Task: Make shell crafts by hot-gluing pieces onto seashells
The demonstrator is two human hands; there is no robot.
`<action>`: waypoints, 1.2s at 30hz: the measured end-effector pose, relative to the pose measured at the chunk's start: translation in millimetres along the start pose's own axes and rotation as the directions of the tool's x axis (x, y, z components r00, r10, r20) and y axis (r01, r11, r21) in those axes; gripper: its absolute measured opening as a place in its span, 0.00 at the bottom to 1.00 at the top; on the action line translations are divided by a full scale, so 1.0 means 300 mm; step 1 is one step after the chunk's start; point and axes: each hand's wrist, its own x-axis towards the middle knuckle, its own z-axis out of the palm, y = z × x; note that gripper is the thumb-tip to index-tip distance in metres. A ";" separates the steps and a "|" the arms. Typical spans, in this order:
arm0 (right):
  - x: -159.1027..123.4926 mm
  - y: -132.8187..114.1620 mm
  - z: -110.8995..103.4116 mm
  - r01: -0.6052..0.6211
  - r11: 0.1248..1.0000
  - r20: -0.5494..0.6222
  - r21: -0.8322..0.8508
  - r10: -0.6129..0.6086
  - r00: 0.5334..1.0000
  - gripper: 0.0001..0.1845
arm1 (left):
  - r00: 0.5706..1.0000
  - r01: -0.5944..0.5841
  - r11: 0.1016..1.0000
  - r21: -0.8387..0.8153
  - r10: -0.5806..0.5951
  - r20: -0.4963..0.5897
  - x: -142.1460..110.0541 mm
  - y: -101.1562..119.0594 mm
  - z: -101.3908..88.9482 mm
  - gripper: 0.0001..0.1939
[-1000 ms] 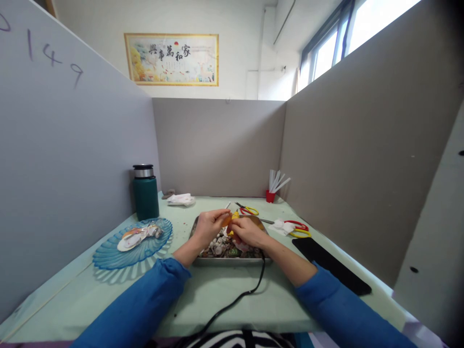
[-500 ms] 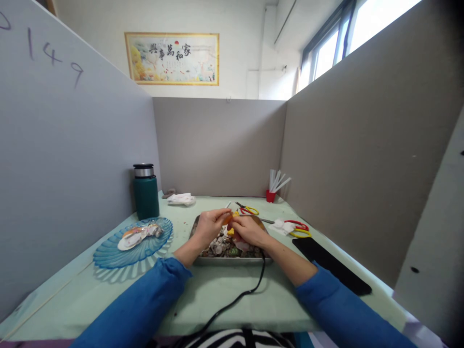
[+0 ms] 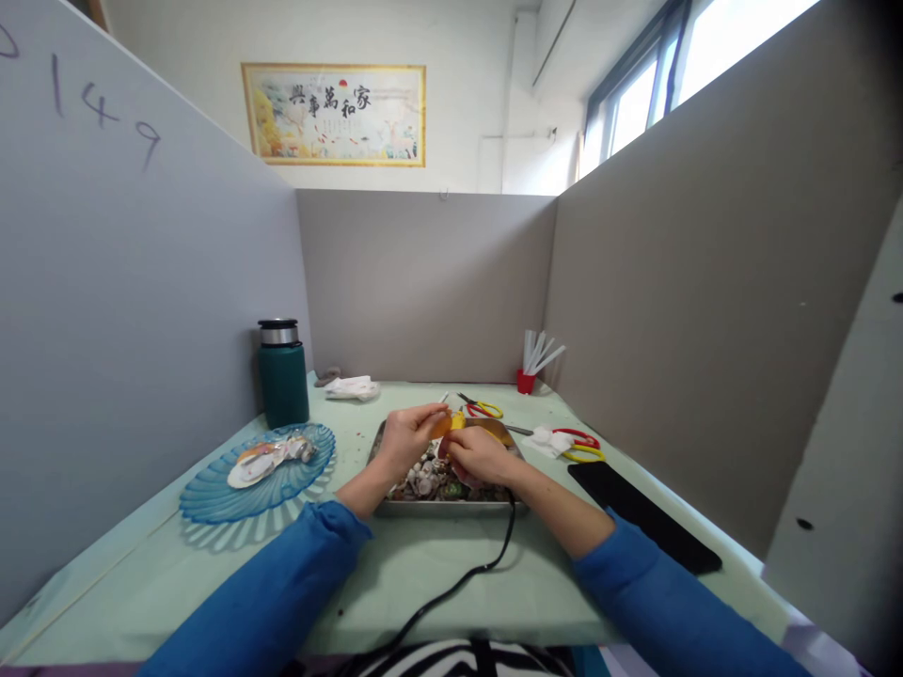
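Over a metal tray (image 3: 451, 509) of small shells (image 3: 425, 481), my hands work close together. My left hand (image 3: 409, 437) is closed, thumb and fingers pinching a thin orange piece (image 3: 441, 426) that looks like a shell. Just to its right my right hand (image 3: 483, 454) has its fingers curled and pinched near a small dark reddish bit; what they hold is too small to make out. A yellow object (image 3: 458, 419) shows between and behind the hands, its body partly hidden. A black cord (image 3: 469, 574) runs from the tray's right side to the table's front edge.
On the left are a blue scalloped plate (image 3: 204, 503) with shells on it and a green bottle (image 3: 283, 385). Behind the tray lie scissors (image 3: 485, 410). To the right are more red-and-yellow handles (image 3: 584, 453), white tissue (image 3: 548, 441), a black slab (image 3: 645, 517) and a red cup (image 3: 526, 382) of white sticks.
My right hand has dropped slightly, away from the yellow object, which shows more now. My left hand keeps its pinch on the orange piece and has barely moved.
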 end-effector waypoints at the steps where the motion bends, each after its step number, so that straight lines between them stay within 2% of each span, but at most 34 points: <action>1: -0.002 -0.004 -0.001 0.018 0.999 0.005 -0.028 -0.018 1.000 0.13 | 1.000 0.010 1.000 -0.006 -0.010 -0.011 0.002 -0.002 0.000 0.13; 4: -0.005 -0.006 -0.003 0.076 0.995 -0.067 -0.066 -0.080 0.995 0.13 | 0.997 0.058 0.998 0.030 -0.057 -0.043 0.007 -0.014 -0.001 0.13; 6: -0.003 0.001 -0.004 0.095 0.993 -0.216 -0.073 -0.108 0.970 0.14 | 0.996 0.091 0.992 0.085 -0.088 -0.030 0.009 -0.023 -0.003 0.13; 9: 0.002 0.012 -0.006 0.105 0.990 -0.474 -0.092 -0.136 0.870 0.11 | 0.993 0.102 0.987 0.125 -0.108 0.039 0.009 -0.028 -0.005 0.12; 11: 0.006 0.017 -0.007 0.120 0.986 -0.543 -0.118 -0.166 0.823 0.10 | 0.992 0.100 0.989 0.111 -0.109 0.070 0.007 -0.026 -0.004 0.13; 15: 0.009 0.024 -0.001 0.188 0.968 -0.494 -0.165 -0.246 0.834 0.08 | 0.987 0.118 0.992 0.039 -0.122 0.109 0.005 -0.021 0.001 0.13; 19: 0.006 0.024 0.005 0.218 0.963 -0.469 -0.159 -0.268 0.841 0.07 | 0.974 0.195 0.978 -0.076 -0.184 0.135 0.003 -0.017 0.003 0.15; 24: 0.003 0.023 0.006 0.184 0.978 -0.436 -0.103 -0.210 0.875 0.09 | 0.972 0.192 0.976 -0.101 -0.175 0.157 -0.006 -0.017 0.000 0.12; 30: 0.014 0.042 0.008 0.189 0.982 -0.432 0.020 -0.162 0.887 0.08 | 0.969 0.204 0.975 -0.093 -0.188 0.160 -0.008 -0.020 0.000 0.12; 36: 0.022 0.049 0.007 0.189 0.966 -0.408 0.176 -0.103 0.907 0.07 | 0.968 0.215 0.960 -0.177 -0.185 0.172 -0.007 -0.025 0.006 0.12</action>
